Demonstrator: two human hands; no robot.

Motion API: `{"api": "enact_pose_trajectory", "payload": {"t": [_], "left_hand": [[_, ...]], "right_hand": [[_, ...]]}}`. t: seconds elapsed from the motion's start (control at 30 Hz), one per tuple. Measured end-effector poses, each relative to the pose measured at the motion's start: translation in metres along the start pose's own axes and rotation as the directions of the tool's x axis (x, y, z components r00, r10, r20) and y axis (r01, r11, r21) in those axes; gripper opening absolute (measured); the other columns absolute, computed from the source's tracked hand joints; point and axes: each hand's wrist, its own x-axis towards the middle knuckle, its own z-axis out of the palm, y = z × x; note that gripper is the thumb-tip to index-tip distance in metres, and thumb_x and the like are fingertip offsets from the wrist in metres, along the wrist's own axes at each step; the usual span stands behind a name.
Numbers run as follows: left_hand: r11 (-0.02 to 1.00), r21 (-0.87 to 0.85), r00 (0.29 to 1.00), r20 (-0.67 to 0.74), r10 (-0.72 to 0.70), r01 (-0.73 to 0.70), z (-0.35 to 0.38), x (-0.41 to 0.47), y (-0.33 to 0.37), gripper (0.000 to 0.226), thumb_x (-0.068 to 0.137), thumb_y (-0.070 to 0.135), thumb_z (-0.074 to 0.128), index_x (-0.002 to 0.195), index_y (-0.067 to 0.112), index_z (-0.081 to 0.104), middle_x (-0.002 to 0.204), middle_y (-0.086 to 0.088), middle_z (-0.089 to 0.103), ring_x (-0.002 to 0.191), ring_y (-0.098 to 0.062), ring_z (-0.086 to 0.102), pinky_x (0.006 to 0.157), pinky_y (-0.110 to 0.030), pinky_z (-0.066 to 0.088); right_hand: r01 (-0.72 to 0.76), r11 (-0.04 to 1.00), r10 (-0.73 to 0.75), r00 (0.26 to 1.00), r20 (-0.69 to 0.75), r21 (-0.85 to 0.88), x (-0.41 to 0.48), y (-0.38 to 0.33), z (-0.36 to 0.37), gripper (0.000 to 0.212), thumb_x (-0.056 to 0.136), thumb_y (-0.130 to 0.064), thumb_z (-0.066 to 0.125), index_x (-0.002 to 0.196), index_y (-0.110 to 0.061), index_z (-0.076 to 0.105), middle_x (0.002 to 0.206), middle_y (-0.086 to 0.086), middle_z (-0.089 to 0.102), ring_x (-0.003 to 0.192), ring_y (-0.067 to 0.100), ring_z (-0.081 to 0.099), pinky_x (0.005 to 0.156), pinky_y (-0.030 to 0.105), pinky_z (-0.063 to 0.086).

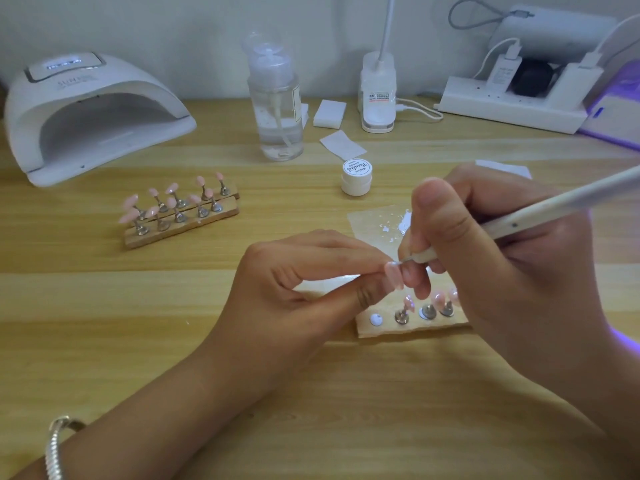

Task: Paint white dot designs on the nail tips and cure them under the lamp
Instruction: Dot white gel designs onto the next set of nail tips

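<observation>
A silver bracelet (57,441) is worn on the left wrist at the lower left. At the far left of the wooden table (173,306) a white curing lamp (93,112) is set, its opening turned toward the viewer and its top display lit. Just right of it, two wooden stands (180,211) are laid side by side, each loaded with pink nail tips on metal pegs. A clear pump bottle (275,109) is placed behind them. Near the middle, a single pink nail tip (394,277) is pinched between the thumb and fingertips of the left hand (294,299), above the table. A small white jar (356,176) is seen beyond, with a clear sheet (377,223) smeared with white paint beside it. A third wooden stand (412,323), bearing a few pink tips and bare pegs, is partly covered by the hands. A white dotting pen (519,221) is gripped in the curled fingers of the right hand (502,271), its fine point brought against the held tip's edge. A white power strip (512,105) is set at the far right.
</observation>
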Motion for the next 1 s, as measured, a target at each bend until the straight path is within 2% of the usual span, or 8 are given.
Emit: {"api": "enact_pose_trajectory", "payload": {"t": [0.27, 0.4, 0.57, 0.67, 0.77, 0.87, 0.93, 1.0], "left_hand": [[1.0, 0.018, 1.0, 0.004, -0.004, 0.004, -0.001, 0.0, 0.0, 0.009, 0.084, 0.01, 0.073, 0.091, 0.008, 0.079, 0.09, 0.002, 0.077, 0.085, -0.018, 0.073, 0.078, -0.035, 0.056], [1.0, 0.01, 0.999, -0.026, -0.02, 0.02, -0.001, 0.0, 0.001, 0.01, 0.083, 0.013, 0.074, 0.091, 0.011, 0.079, 0.09, 0.004, 0.077, 0.085, -0.014, 0.073, 0.079, -0.027, 0.054], [0.999, 0.021, 0.999, -0.041, -0.032, 0.033, -0.001, 0.0, 0.001, 0.01, 0.082, 0.015, 0.074, 0.09, 0.011, 0.079, 0.09, 0.008, 0.077, 0.084, -0.01, 0.072, 0.079, -0.018, 0.05], [0.998, 0.023, 0.997, -0.052, -0.055, 0.056, -0.001, 0.0, 0.003, 0.006, 0.083, 0.02, 0.077, 0.089, 0.017, 0.079, 0.089, 0.011, 0.077, 0.085, -0.011, 0.072, 0.078, -0.022, 0.052], [0.995, 0.05, 0.993, -0.078, -0.085, 0.089, -0.002, -0.002, 0.004, 0.002, 0.084, 0.027, 0.076, 0.085, 0.028, 0.077, 0.087, 0.014, 0.077, 0.084, -0.018, 0.071, 0.075, -0.036, 0.054], [0.989, 0.068, 0.987, -0.097, -0.127, 0.134, -0.002, -0.004, 0.005, 0.003, 0.082, 0.034, 0.075, 0.081, 0.032, 0.078, 0.085, 0.012, 0.077, 0.085, -0.023, 0.069, 0.063, -0.045, 0.053], [0.984, 0.058, 0.983, -0.094, -0.161, 0.167, -0.003, -0.005, 0.005, 0.003, 0.081, 0.033, 0.077, 0.079, 0.031, 0.078, 0.084, 0.01, 0.077, 0.086, -0.021, 0.067, 0.055, -0.047, 0.053], [0.982, 0.058, 0.981, -0.084, -0.174, 0.179, -0.003, -0.005, 0.005, 0.002, 0.081, 0.032, 0.077, 0.079, 0.031, 0.077, 0.084, 0.01, 0.077, 0.087, -0.019, 0.068, 0.059, -0.042, 0.055]], "right_hand": [[-0.006, 0.999, 0.006, 1.0, -0.001, 0.032, 0.0, 0.002, -0.001, 0.038, 0.099, -0.016, 0.052, 0.064, -0.002, 0.054, 0.054, -0.001, 0.054, 0.045, 0.016, 0.057, 0.047, 0.021, 0.043], [-0.02, 0.996, 0.025, 0.998, -0.058, 0.083, 0.006, -0.002, -0.004, 0.038, 0.1, -0.019, 0.051, 0.064, -0.006, 0.055, 0.053, -0.006, 0.054, 0.044, 0.02, 0.055, 0.044, 0.024, 0.043], [-0.018, 0.999, 0.027, 0.983, -0.181, 0.051, 0.022, -0.005, -0.018, 0.038, 0.102, -0.025, 0.051, 0.065, -0.014, 0.052, 0.049, -0.01, 0.048, 0.041, 0.013, 0.05, 0.045, 0.015, 0.037], [-0.082, 0.997, 0.08, 0.977, -0.199, -0.005, 0.033, 0.006, -0.033, 0.039, 0.098, -0.036, 0.059, 0.065, -0.016, 0.054, 0.046, -0.012, 0.045, 0.042, 0.011, 0.04, 0.045, 0.024, 0.035], [-0.201, 0.967, 0.171, 0.968, -0.186, -0.156, 0.038, 0.026, -0.048, 0.043, 0.089, -0.047, 0.068, 0.06, -0.017, 0.057, 0.047, -0.007, 0.045, 0.047, 0.015, 0.039, 0.048, 0.025, 0.033], [-0.34, 0.894, 0.311, 0.94, -0.142, -0.293, 0.031, 0.047, -0.055, 0.049, 0.089, -0.06, 0.061, 0.067, -0.017, 0.066, 0.051, -0.006, 0.052, 0.045, 0.007, 0.047, 0.044, 0.015, 0.04], [-0.411, 0.855, 0.404, 0.91, -0.091, -0.316, 0.026, 0.056, -0.056, 0.049, 0.089, -0.065, 0.053, 0.071, -0.023, 0.07, 0.055, -0.008, 0.058, 0.045, 0.006, 0.054, 0.045, 0.017, 0.045], [-0.41, 0.839, 0.417, 0.907, -0.063, -0.358, 0.024, 0.062, -0.057, 0.046, 0.091, -0.063, 0.051, 0.073, -0.026, 0.071, 0.057, -0.011, 0.062, 0.047, 0.003, 0.056, 0.048, 0.014, 0.045]]}}
